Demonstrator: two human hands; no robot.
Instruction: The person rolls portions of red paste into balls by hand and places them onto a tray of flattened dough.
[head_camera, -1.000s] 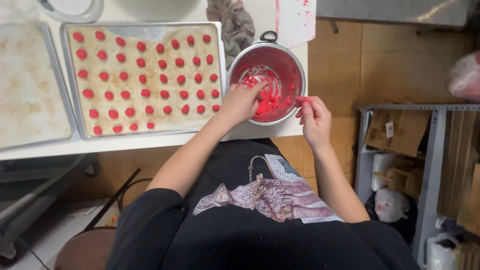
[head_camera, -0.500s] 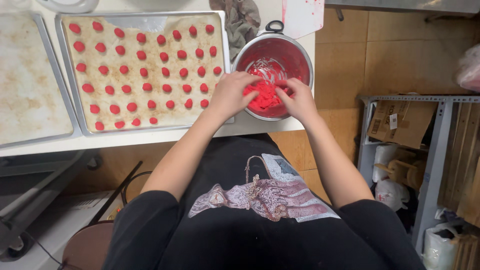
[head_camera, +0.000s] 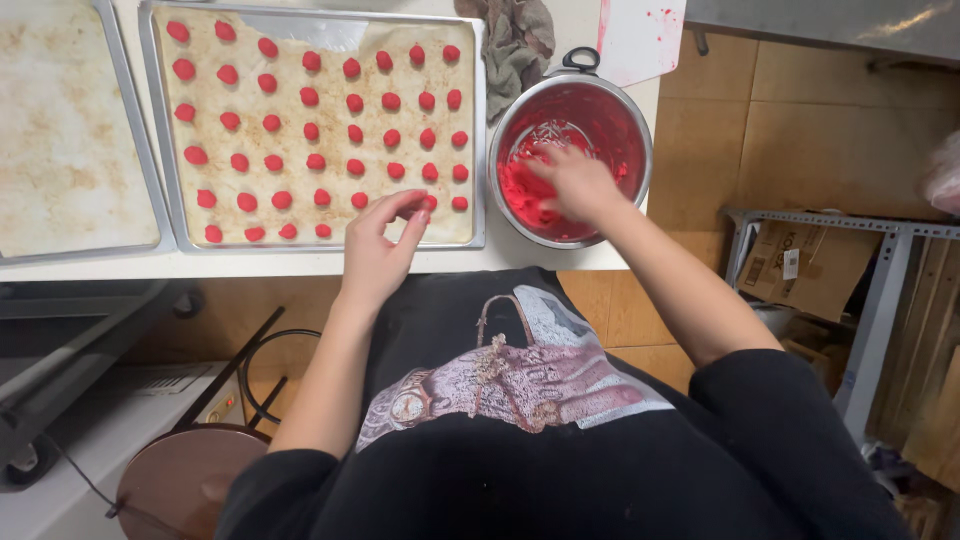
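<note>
Red dough (head_camera: 525, 190) in steel bowl (head_camera: 640, 130)

I see bright, even overhead light with soft, faint shadows. Glare sits on the bare foil of the baking tray (head_camera: 300, 30) toward 12 o'clock. My right hand (head_camera: 575, 180) blurs slightly.

So the dough balls (head_camera: 312, 130) sit on the tray (head_camera: 150, 120), bowl (head_camera: 640, 150) right of it, both on the bench (head_camera: 300, 262).
</note>
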